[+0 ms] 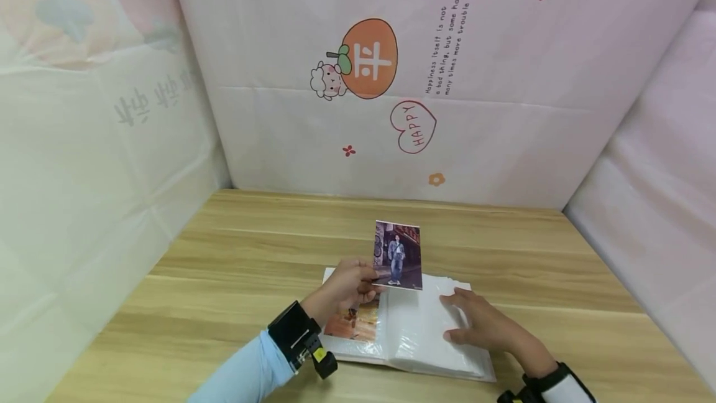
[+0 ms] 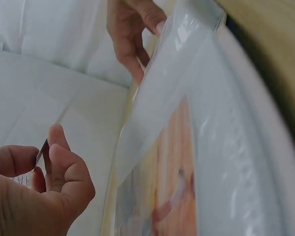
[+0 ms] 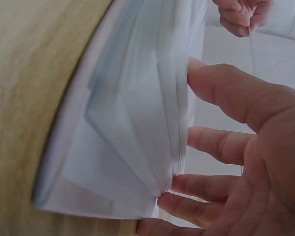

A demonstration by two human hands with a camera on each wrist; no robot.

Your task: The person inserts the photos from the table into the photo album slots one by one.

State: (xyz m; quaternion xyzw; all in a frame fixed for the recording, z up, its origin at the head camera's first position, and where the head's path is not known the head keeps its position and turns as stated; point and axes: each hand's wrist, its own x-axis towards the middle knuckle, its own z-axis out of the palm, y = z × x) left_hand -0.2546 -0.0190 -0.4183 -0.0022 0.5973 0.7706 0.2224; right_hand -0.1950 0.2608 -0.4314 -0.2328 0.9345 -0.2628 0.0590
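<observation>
In the head view my left hand (image 1: 348,283) pinches a photo print (image 1: 411,260) by its lower left corner, between thumb and fingers. The print shows a standing figure in blue clothes and is held up over an open photo album (image 1: 414,334). An orange-toned photo (image 1: 352,325) sits in a clear sleeve on the album's left page. The right page looks white and blank. My right hand (image 1: 483,323) rests at the right page's outer edge, fingers spread; in the right wrist view its fingertips (image 3: 199,78) touch the edges of the stacked pages (image 3: 152,113).
A wood-grain table (image 1: 268,235) lies under the album. Behind it hangs a white printed cloth (image 1: 279,142) with orange fruit drawings and lettering. More white cloth (image 1: 100,173) walls in the left side, and another cloth (image 1: 660,173) the right.
</observation>
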